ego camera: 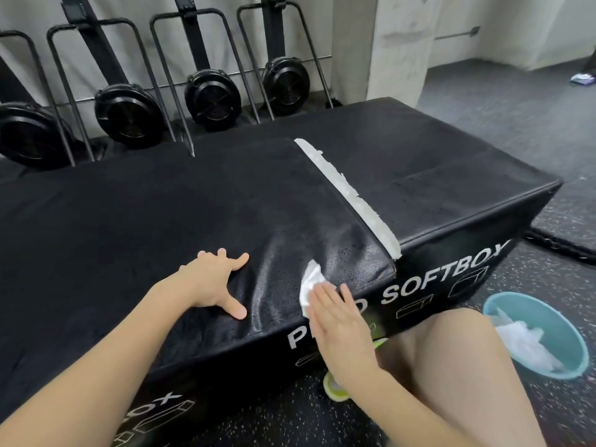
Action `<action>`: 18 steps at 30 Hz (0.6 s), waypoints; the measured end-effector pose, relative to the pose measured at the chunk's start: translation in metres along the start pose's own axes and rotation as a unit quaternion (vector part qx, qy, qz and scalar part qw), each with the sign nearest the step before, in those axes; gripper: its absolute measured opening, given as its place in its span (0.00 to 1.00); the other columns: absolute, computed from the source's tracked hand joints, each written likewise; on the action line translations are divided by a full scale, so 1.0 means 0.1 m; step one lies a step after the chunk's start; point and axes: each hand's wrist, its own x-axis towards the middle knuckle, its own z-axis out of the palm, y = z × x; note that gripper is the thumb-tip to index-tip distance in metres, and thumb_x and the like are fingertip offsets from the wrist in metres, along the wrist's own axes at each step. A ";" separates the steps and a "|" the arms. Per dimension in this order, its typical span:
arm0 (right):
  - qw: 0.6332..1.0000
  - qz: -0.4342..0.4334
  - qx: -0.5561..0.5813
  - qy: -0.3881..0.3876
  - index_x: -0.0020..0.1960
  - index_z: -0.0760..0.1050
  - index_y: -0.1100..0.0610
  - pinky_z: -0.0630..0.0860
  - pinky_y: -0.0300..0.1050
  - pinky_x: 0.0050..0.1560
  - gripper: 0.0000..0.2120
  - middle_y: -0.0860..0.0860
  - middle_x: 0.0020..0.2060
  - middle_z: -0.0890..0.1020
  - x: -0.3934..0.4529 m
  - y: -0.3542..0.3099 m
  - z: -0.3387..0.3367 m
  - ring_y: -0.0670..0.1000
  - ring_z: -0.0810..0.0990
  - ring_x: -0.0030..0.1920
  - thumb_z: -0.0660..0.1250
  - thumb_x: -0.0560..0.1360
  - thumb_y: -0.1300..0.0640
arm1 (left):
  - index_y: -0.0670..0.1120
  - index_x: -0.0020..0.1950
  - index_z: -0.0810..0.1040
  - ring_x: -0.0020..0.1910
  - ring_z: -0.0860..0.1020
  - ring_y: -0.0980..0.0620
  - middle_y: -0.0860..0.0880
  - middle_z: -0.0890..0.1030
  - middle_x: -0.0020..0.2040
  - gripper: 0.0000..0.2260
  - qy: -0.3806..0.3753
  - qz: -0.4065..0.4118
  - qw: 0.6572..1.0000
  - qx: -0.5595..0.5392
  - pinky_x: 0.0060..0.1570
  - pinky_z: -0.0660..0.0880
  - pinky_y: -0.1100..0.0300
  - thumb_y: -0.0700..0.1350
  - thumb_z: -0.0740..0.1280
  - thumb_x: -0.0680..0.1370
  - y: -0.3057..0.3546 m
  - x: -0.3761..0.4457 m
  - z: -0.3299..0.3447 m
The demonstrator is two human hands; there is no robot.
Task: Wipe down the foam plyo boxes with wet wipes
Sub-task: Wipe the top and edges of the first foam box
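A long black foam plyo box (pixel 200 201) lies across the view, with "PLYO SOFTBOX" printed in white on its front face. A white strip (pixel 351 195) runs along the seam between its two sections. My left hand (pixel 216 282) rests flat on the top near the front edge, fingers spread. My right hand (pixel 338 321) presses a white wet wipe (pixel 309 285) against the front top edge with straight fingers. The top around the wipe shines wet.
A teal basin (pixel 503 304) with crumpled white wipes stands on the floor at the right, beside my bare knee (pixel 451 356). A green-and-white round object (pixel 335 387) lies on the floor under my right wrist. Black fan machines (pixel 129 114) line the back wall.
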 end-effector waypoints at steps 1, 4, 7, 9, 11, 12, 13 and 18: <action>0.999 -0.036 -0.006 -0.006 0.64 0.80 0.57 0.61 0.53 0.76 0.18 0.50 0.62 0.81 -0.04 -0.02 0.00 0.50 0.75 0.68 0.53 0.85 0.54 | 0.62 0.82 0.44 0.72 0.61 0.40 0.45 0.58 0.79 0.56 -0.001 0.001 1.000 0.003 0.66 0.70 0.41 0.68 0.76 0.64 0.02 0.00 0.00; 0.995 -0.091 -0.022 0.024 0.61 0.81 0.56 0.65 0.56 0.73 0.12 0.50 0.60 0.83 0.01 0.24 -0.21 0.50 0.77 0.65 0.66 0.79 0.60 | 0.62 0.82 0.44 0.73 0.60 0.39 0.45 0.58 0.79 0.56 -0.001 0.002 1.000 0.000 0.67 0.69 0.39 0.68 0.76 0.65 0.01 -0.02 -0.01; 0.998 -0.010 -0.061 0.032 0.57 0.82 0.56 0.59 0.53 0.74 0.10 0.51 0.55 0.83 0.10 0.68 -0.42 0.53 0.79 0.62 0.68 0.77 0.62 | 0.61 0.82 0.44 0.74 0.60 0.38 0.44 0.58 0.79 0.56 -0.005 0.001 1.000 0.003 0.68 0.68 0.39 0.67 0.77 0.65 0.02 -0.04 -0.04; 0.995 0.087 -0.049 0.023 0.61 0.80 0.56 0.54 0.51 0.77 0.14 0.49 0.59 0.82 0.10 0.86 -0.44 0.51 0.77 0.66 0.59 0.82 0.55 | 0.61 0.82 0.44 0.75 0.59 0.37 0.43 0.58 0.79 0.55 -0.009 -0.002 1.000 0.003 0.69 0.68 0.39 0.66 0.77 0.66 0.05 -0.05 -0.06; 0.991 0.127 -0.024 0.015 0.63 0.79 0.55 0.55 0.52 0.78 0.19 0.46 0.61 0.80 0.07 0.90 -0.38 0.48 0.74 0.68 0.53 0.84 0.50 | 0.61 0.82 0.44 0.74 0.60 0.38 0.43 0.59 0.79 0.55 -0.008 -0.002 1.000 0.006 0.68 0.69 0.40 0.66 0.77 0.66 0.07 -0.06 -0.06; 0.990 0.136 -0.016 0.017 0.62 0.78 0.55 0.56 0.53 0.78 0.19 0.45 0.60 0.79 0.06 0.87 -0.37 0.48 0.74 0.67 0.52 0.85 0.50 | 0.61 0.82 0.44 0.73 0.61 0.39 0.44 0.60 0.78 0.56 -0.005 -0.002 1.000 0.009 0.67 0.70 0.40 0.67 0.77 0.66 0.06 -0.06 -0.05; 0.989 0.146 -0.009 0.025 0.61 0.78 0.55 0.58 0.53 0.77 0.18 0.44 0.58 0.79 0.04 0.83 -0.35 0.48 0.74 0.65 0.53 0.85 0.50 | 0.61 0.82 0.44 0.72 0.62 0.40 0.44 0.61 0.77 0.56 -0.003 -0.002 1.000 0.010 0.66 0.70 0.41 0.67 0.76 0.65 0.06 -0.06 -0.05; 0.983 0.164 0.029 0.078 0.57 0.82 0.58 0.66 0.56 0.72 0.15 0.48 0.54 0.83 -0.06 0.66 -0.27 0.52 0.78 0.59 0.60 0.82 0.53 | 0.61 0.82 0.44 0.73 0.60 0.40 0.44 0.60 0.78 0.56 -0.005 -0.002 1.000 0.005 0.67 0.70 0.40 0.67 0.77 0.65 0.05 -0.07 -0.04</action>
